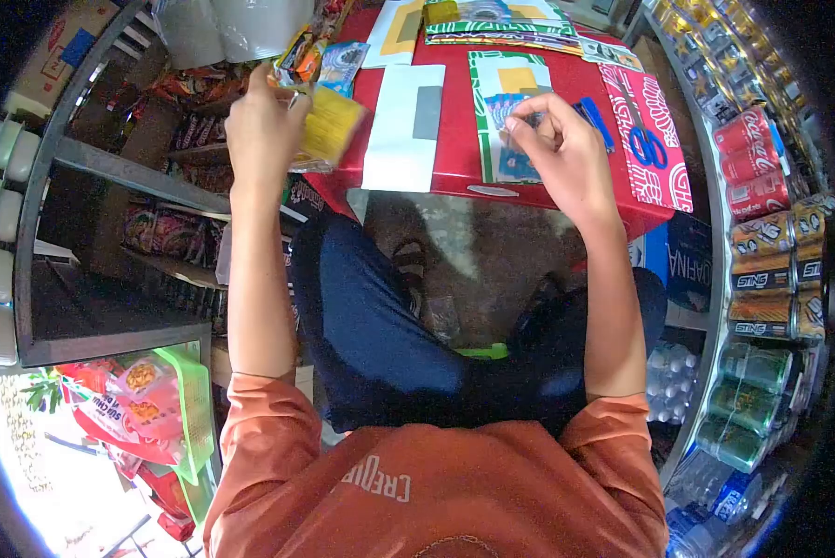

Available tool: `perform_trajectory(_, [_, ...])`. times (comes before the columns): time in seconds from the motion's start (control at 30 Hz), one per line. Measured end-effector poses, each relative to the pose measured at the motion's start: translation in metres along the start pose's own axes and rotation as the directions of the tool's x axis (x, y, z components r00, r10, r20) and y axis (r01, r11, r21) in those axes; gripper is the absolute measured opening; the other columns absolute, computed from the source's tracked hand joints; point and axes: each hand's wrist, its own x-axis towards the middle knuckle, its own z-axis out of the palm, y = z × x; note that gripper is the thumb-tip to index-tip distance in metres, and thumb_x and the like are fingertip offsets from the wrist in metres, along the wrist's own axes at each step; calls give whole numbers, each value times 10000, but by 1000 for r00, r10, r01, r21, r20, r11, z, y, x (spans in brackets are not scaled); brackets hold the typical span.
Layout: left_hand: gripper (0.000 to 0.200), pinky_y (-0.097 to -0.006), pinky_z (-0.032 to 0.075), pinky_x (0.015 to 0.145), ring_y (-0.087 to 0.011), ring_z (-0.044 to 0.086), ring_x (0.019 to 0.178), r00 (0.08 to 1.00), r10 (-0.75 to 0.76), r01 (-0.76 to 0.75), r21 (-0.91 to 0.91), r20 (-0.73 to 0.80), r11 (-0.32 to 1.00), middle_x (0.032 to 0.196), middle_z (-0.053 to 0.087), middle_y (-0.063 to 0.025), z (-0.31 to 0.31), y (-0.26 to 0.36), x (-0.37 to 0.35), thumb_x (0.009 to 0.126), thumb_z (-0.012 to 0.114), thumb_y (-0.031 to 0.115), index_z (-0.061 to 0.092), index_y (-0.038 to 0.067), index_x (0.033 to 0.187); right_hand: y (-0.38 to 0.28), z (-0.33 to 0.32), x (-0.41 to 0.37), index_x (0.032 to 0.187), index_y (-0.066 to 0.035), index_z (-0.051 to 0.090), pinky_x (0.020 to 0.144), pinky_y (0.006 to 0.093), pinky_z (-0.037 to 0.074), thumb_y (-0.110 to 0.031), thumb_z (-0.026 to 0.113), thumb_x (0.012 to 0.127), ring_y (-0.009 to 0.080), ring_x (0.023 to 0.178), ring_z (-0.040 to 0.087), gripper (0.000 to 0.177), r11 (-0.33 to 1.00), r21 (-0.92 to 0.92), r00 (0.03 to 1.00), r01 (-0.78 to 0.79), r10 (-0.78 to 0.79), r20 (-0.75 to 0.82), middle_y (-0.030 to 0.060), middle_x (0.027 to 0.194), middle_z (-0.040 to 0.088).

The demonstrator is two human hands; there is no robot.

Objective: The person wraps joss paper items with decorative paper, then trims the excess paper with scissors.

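Observation:
My left hand (267, 135) is closed at the left edge of the red table (454, 112), its fingers on a flat yellow sheet (335, 128) that is slightly blurred. My right hand (571, 158) has thumb and forefinger pinched together over a blue patterned piece (515, 153). I cannot make out what lies between those fingertips. Beneath the blue piece is a white sheet with a green patterned border (478, 74) and a yellow patch. Between my hands lies a white sheet with a grey rectangle (380, 153).
Blue-handled scissors (647, 149) rest on a pink patterned sheet (673, 181) at the right. More printed sheets (501, 33) overlap at the back. Shelves of snack packets (161, 232) stand left; drink cans (752, 158) are stacked right. My knees are under the table's near edge.

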Motion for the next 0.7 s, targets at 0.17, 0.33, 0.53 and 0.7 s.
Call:
perform_trajectory(0.17, [761,-453,489,1041,-393,638,1233,974,228,-229,-56,-19,972,1323,647,-280,17,7,-16,848,790,515,598,9,1383,-1,1,-5,1040,-121,693,565,371,466,-310,730,948,198,565,594,213,995,-88,999,35,-36,-8,39,569,512])
perform_trajectory(0.33, [488,-427,492,1033,-345,669,1196,942,302,-332,-284,-144,900,1245,704,-219,14,39,-49,951,737,341,667,-18,1275,-18,23,-15,1027,-140,678,614,423,517,-340,735,931,305,682,701,229,977,-195,986,90,-60,154,95,738,706])
perform_trajectory(0.53, [255,-331,536,844,-182,709,911,922,233,-12,-579,309,815,996,753,-122,25,45,-100,994,667,215,703,-4,1119,11,48,-29,1010,-89,760,704,379,546,-239,735,861,234,752,712,213,987,-47,567,153,-48,823,107,827,735])
perform_trajectory(0.7, [251,-435,564,792,-351,734,872,451,570,-160,-566,687,809,971,737,-219,113,19,-133,917,632,154,711,-20,1080,33,126,-50,1015,-69,766,756,424,576,-229,734,854,266,833,745,230,923,-376,182,80,358,916,132,849,752])
